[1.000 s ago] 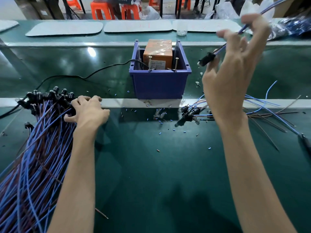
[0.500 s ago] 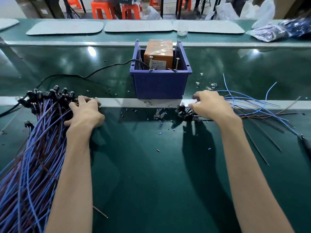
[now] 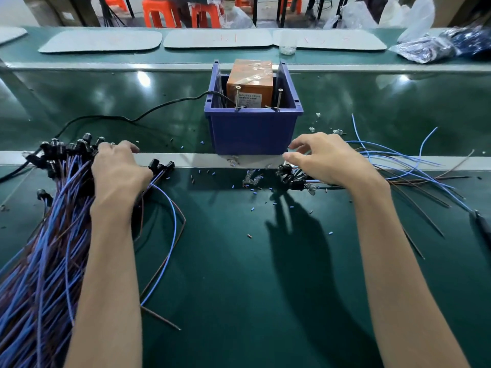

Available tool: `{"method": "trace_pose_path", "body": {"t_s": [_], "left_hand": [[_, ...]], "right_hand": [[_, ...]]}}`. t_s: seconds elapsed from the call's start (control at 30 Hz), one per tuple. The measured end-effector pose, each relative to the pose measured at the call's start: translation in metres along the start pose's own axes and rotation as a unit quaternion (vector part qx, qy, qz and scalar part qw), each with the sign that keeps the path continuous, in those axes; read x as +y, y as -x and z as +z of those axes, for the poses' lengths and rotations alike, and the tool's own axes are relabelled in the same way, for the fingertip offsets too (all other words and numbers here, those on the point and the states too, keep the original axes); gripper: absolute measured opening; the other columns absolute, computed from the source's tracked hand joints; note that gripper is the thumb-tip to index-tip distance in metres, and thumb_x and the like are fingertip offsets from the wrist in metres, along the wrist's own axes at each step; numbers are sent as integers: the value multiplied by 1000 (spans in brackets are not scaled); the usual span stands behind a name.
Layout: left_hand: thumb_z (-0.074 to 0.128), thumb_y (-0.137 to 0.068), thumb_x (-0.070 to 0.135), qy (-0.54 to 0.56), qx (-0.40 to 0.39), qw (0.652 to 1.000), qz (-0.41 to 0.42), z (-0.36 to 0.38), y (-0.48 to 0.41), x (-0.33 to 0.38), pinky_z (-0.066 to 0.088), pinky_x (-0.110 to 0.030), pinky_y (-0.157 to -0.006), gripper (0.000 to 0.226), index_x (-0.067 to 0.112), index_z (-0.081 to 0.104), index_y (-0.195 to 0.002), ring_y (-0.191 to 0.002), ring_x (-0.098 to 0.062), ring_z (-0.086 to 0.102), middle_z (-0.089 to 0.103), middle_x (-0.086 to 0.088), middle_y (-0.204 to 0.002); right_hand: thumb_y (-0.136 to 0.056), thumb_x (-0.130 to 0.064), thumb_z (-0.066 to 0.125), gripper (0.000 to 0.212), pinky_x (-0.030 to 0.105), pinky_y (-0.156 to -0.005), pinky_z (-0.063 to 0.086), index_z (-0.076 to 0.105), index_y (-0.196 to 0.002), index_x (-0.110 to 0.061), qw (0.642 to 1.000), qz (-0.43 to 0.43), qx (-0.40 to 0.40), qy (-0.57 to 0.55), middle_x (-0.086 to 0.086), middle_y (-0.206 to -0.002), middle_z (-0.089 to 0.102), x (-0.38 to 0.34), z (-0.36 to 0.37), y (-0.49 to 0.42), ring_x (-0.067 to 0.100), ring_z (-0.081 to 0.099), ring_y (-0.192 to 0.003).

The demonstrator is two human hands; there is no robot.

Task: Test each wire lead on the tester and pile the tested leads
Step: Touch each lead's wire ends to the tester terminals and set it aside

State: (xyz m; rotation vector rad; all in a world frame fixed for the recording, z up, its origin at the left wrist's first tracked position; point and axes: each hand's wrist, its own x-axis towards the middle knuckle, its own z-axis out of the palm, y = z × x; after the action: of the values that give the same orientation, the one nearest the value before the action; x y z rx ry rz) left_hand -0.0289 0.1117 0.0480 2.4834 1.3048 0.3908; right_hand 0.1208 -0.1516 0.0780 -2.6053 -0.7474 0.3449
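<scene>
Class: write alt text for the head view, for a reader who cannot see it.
A person's left hand rests on a large bundle of blue and brown wire leads while the right hand reaches over a smaller scattered pile. A blue plastic bin holding an orange box stands beyond, between them.

Glossy green counter (image 3: 239, 288) with metal strip (image 3: 79, 158); pale mats (image 3: 101, 41) along the far edge; orange stools (image 3: 159, 11) on the floor beyond.
</scene>
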Motion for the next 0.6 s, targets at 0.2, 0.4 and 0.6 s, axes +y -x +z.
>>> {"method": "trace_pose_path", "body": {"t_s": [0.2, 0.4, 0.6], "left_hand": [[73, -81, 35, -52, -27, 998, -14, 20, 3, 2, 39, -43, -99, 50, 17, 59, -125, -129, -33, 36, 49, -15, -133], [73, -82, 31, -18, -26, 999, -17, 19, 7, 9, 46, -39, -89, 28, 26, 70, -109, -111, -36, 57, 66, -13, -115], [77, -77, 31, 136, 34, 983, 115, -3, 19, 38, 47, -28, -83, 26, 24, 74, -101, -90, -21, 62, 68, -4, -94]], "right_hand": [[-92, -48, 53, 38, 41, -97, 45, 59, -123, -27, 1000, -2, -11, -5, -3, -117, 64, -1, -1, 1, 21, 56, -109], [-92, -48, 53, 37, 40, -98, 45, 60, -121, -27, 1000, -12, -23, -13, -2, -116, 64, -1, 0, 1, 20, 56, -107], [-92, -41, 58, 32, 21, -78, 43, 62, -120, -27, 992, -92, -20, -83, -12, -98, 65, -6, 1, 3, 8, 60, -92]]}}
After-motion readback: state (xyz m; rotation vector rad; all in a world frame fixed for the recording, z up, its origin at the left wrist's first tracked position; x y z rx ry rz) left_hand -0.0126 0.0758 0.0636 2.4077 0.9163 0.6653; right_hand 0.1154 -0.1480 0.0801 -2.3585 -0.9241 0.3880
